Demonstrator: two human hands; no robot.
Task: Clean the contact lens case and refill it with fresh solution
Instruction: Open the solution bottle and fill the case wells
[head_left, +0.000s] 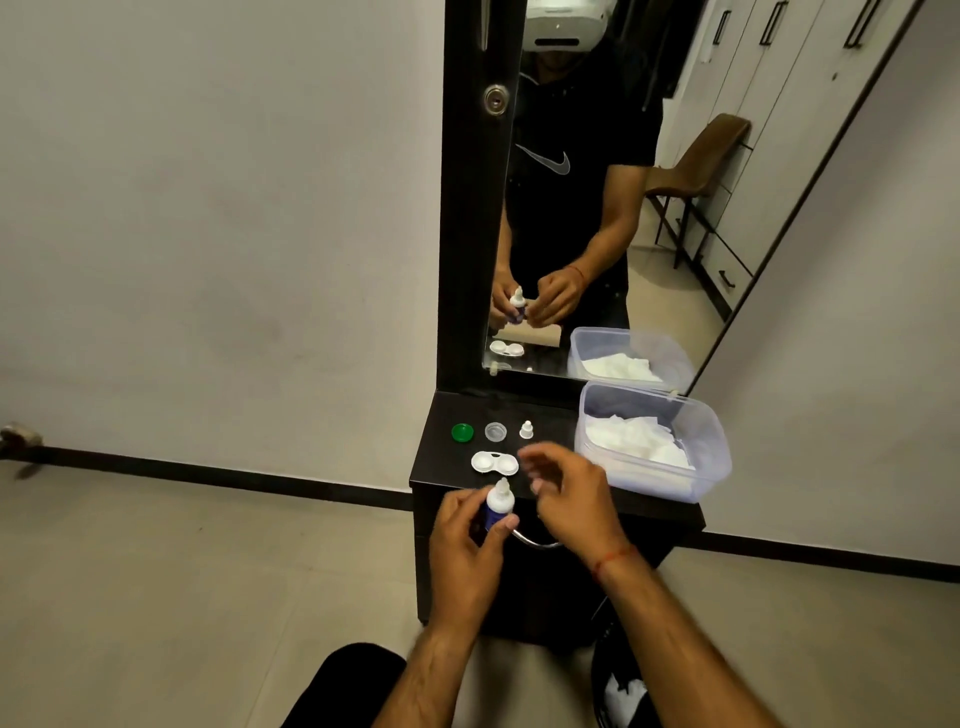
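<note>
A white two-well contact lens case (494, 463) lies open on the dark dresser top (441, 457). Behind it sit a green cap (462, 432), a clear cap (495, 431) and a small white bottle cap (526, 429). My left hand (465, 540) grips a small solution bottle (497, 506) with a white nozzle and blue label, upright and uncapped, just in front of the case. My right hand (569, 493) hovers to the right of the bottle with loosely curled fingers, blurred, holding nothing that I can see.
A clear plastic tub (717, 447) with white tissues stands at the right of the dresser top. A tall mirror (675, 234) rises behind and reflects the person and a chair. A drawer handle (537, 543) sticks out below my hands. Tiled floor lies to the left.
</note>
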